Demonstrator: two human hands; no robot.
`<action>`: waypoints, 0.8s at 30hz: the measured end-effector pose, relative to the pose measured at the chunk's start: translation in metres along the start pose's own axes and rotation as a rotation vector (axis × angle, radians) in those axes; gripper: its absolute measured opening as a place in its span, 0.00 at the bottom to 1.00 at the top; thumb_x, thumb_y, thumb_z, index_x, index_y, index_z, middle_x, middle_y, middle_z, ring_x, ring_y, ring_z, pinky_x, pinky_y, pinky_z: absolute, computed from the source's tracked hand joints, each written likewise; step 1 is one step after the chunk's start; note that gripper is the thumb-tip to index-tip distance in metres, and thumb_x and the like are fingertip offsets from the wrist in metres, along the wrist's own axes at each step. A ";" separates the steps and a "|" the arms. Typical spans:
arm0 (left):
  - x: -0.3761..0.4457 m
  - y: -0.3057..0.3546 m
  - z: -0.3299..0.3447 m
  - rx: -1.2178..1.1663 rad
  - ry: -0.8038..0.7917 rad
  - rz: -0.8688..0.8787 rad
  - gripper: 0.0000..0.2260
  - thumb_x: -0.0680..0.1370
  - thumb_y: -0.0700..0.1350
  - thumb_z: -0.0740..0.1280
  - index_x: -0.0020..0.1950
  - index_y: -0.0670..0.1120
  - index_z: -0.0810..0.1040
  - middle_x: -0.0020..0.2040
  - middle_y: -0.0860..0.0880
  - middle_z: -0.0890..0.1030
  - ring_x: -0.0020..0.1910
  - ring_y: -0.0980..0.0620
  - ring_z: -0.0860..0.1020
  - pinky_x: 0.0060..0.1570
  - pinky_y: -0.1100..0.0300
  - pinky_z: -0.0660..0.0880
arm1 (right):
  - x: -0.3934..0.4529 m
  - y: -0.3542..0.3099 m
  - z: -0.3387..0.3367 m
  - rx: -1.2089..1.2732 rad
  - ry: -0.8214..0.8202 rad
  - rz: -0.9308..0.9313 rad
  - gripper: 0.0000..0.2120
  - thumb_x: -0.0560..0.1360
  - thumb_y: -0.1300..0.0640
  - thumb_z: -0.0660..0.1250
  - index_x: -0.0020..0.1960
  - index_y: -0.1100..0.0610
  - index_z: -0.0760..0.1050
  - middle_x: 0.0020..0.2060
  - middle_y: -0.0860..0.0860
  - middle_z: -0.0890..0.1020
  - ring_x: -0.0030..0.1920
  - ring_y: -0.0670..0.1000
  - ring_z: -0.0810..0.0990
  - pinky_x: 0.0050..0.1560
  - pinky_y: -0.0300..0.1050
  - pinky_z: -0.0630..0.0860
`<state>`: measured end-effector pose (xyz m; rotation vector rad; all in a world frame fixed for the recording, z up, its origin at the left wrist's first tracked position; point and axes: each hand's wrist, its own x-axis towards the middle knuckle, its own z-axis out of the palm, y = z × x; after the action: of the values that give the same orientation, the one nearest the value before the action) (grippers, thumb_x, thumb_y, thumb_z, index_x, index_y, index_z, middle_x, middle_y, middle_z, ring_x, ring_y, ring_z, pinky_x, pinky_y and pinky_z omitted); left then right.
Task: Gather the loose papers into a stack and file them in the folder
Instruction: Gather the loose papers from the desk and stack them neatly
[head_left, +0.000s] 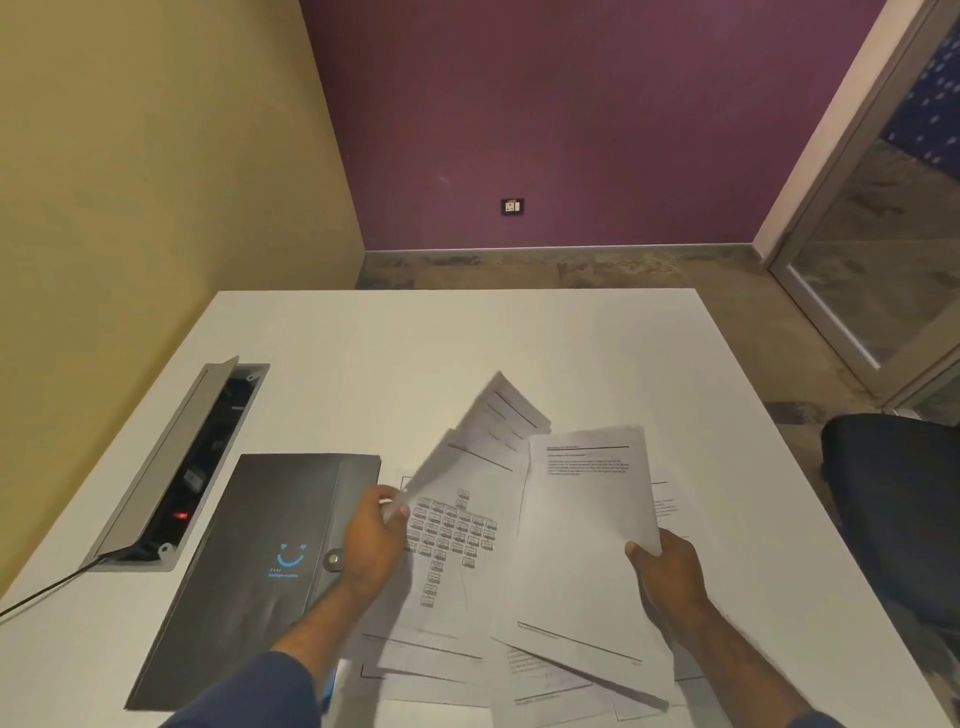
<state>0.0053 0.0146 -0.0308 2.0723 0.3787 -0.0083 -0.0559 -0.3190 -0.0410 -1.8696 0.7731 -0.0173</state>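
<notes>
Loose papers (545, 675) sprawl at six o'clock on the white surface (363, 332), left hand (371, 535) pinching one sheet's edge, right hand (665, 569) gripping another sheet, dark folder (249, 545) closed at nine o'clock, far half open.

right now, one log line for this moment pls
stage: gathering | left hand: pinching diagram sheet | right hand: holding text sheet | folder: closed, left of papers | table: more sheets loose
</notes>
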 end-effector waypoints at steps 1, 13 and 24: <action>0.004 0.003 -0.007 -0.029 0.034 0.003 0.07 0.78 0.35 0.66 0.55 0.42 0.77 0.41 0.47 0.80 0.39 0.42 0.80 0.37 0.55 0.75 | 0.000 0.001 0.000 0.003 0.009 -0.001 0.07 0.75 0.70 0.67 0.51 0.71 0.78 0.36 0.55 0.79 0.34 0.51 0.74 0.31 0.39 0.67; 0.015 0.025 -0.070 -0.252 0.107 -0.052 0.08 0.80 0.46 0.67 0.55 0.43 0.80 0.44 0.50 0.84 0.42 0.53 0.82 0.46 0.54 0.80 | -0.014 -0.008 0.011 0.141 -0.030 0.033 0.09 0.74 0.69 0.66 0.54 0.65 0.79 0.41 0.55 0.83 0.37 0.51 0.78 0.36 0.38 0.72; -0.017 0.054 -0.048 -0.998 -0.397 -0.354 0.17 0.83 0.48 0.59 0.68 0.40 0.76 0.62 0.41 0.82 0.62 0.42 0.80 0.65 0.43 0.72 | -0.024 -0.032 0.027 0.346 -0.229 0.113 0.15 0.74 0.68 0.68 0.60 0.62 0.76 0.51 0.58 0.83 0.52 0.61 0.82 0.57 0.56 0.78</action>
<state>-0.0032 0.0261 0.0415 0.9712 0.3871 -0.3637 -0.0489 -0.2770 -0.0177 -1.4689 0.6682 0.1254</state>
